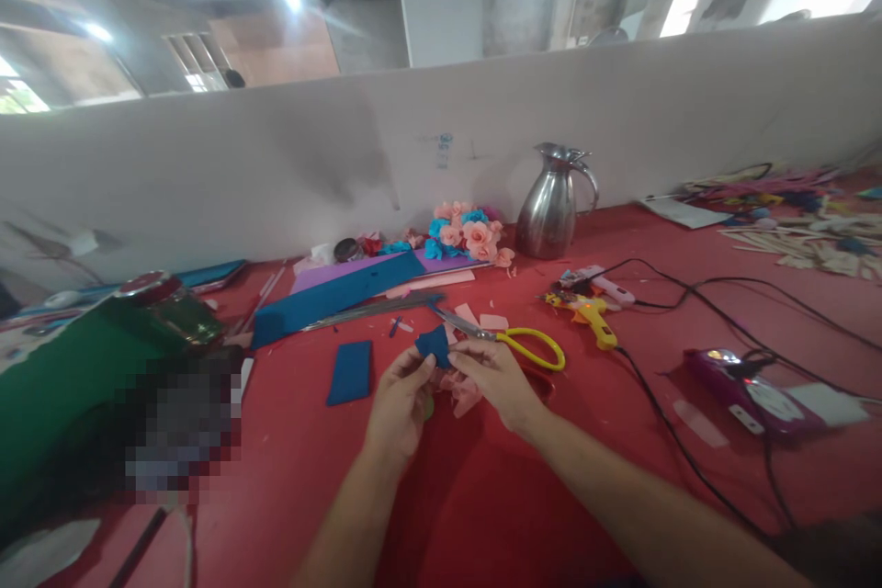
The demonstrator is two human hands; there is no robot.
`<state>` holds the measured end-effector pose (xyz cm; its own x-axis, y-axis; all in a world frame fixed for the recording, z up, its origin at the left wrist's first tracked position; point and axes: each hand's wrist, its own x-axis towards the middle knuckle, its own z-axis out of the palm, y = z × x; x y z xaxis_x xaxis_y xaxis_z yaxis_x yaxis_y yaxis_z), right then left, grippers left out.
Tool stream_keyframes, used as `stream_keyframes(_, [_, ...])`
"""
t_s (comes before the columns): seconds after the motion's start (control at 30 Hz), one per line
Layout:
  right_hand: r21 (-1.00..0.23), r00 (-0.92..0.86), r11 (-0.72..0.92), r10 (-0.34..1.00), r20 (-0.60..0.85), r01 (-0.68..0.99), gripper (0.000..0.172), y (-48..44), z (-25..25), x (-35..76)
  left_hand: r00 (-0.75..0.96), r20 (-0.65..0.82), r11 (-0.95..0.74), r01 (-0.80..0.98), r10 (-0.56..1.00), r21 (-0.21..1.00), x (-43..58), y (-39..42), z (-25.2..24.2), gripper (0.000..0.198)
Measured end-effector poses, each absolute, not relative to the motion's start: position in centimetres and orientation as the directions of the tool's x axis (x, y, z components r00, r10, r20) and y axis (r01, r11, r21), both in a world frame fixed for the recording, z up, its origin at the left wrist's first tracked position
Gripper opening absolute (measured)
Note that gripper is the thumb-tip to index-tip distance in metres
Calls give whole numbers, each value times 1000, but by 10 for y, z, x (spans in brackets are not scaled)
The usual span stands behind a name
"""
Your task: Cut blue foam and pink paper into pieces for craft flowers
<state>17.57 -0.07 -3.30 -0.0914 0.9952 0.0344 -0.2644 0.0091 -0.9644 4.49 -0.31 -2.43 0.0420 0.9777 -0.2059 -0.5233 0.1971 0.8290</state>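
1. Left hand [401,392]: thumb and fingers pinch the left side of a small blue piece [432,344], paper by the look of it.
2. Right hand [497,378]: fingertips pinch the same piece at its right edge. The piece sits between the two hands, above the red worktop [276,496].
3. Just below the hands: crumpled pink scraps [463,397], partly covered by the fingers.
4. Just beyond the right hand: scissors with yellow handles [536,351], blades pointing away to the left; flat pink offcuts [493,322] lie near the blades.
5. Left of the left hand, apart from it: a blue rectangle [350,373], lying flat.
6. Farther out: a bundle of thin rods [376,309], then a long blue strip [337,291] lying partly over a purple sheet [313,274].
7. To the right: a yellow glue gun [598,325] with a pink glue gun [612,287] just behind it; farther right, a purple power strip [756,395] with cables.
8. At the back, by the pale partition: pink and blue paper flowers [475,237], and right of them a metal jug [549,211], upright.
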Motion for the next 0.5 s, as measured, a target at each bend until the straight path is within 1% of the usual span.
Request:
stream_keyframes(0.13, [-968,-79,44,995,65,-247,21,1,-34,177,54,-248,235,-557,967,796,47,-2,-22,25])
stream_keyframes(0.27, [-980,-43,111,992,120,-165,19,0,-34,176,59,-260,246,-573,964,782,47,0,-24,25])
stream_keyframes(0.37, [-978,-17,172,984,175,-114,17,-3,-34,174,50,-270,250,-566,962,786,46,1,-27,24])
stream_keyframes(0.5, [-979,-18,195,980,196,-58,20,-6,-35,174,31,-265,236,-563,964,792,47,1,-27,24])
